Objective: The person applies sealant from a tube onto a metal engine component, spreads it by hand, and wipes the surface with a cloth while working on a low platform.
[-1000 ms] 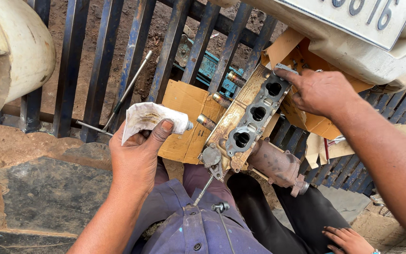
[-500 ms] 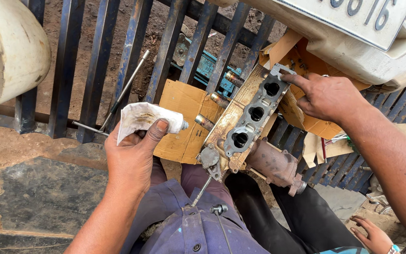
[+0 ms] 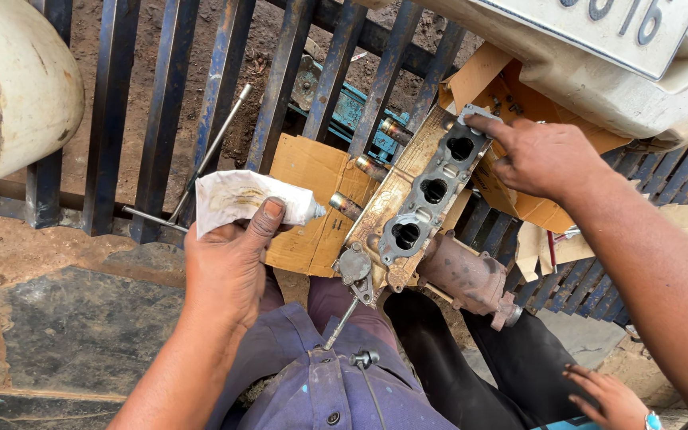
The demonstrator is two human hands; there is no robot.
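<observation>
My left hand (image 3: 228, 267) grips a crumpled white squeeze tube (image 3: 244, 201), nozzle pointing right toward a metal engine manifold (image 3: 408, 215) with three oval ports. A grey gasket (image 3: 435, 187) lies over those ports. My right hand (image 3: 543, 155) reaches in from the right, fingertips pressing the gasket's upper end. The manifold leans across my lap, its rusty pipe end (image 3: 471, 279) low on the right.
Cardboard sheets (image 3: 312, 203) lie over dark blue metal bars (image 3: 272, 95) above bare dirt. A white vehicle bumper (image 3: 599, 72) hangs at upper right, a cream tank (image 3: 17, 87) at left. Another person's hand (image 3: 611, 398) shows at the bottom right.
The view has shifted a little. My right hand slid slightly along the gasket's top end; my left hand keeps the tube in about the same place.
</observation>
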